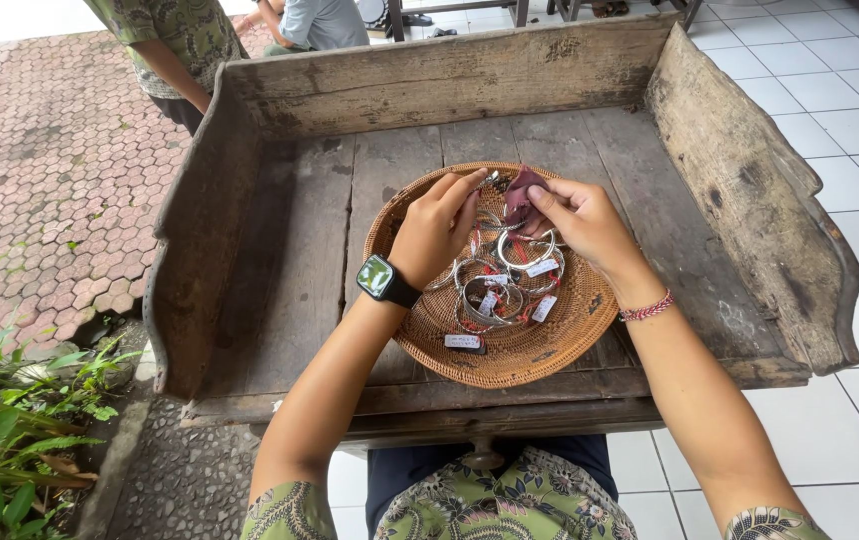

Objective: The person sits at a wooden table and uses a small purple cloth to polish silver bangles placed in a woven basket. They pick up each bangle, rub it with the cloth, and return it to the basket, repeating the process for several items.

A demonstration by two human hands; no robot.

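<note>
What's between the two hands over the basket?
In the head view, the left hand and right hand pinch a dark reddish cloth and a silver bangle between them, above the woven basket.

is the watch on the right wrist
No, the watch sits on the wrist of the left hand; the right hand wears a red bracelet instead.
</note>
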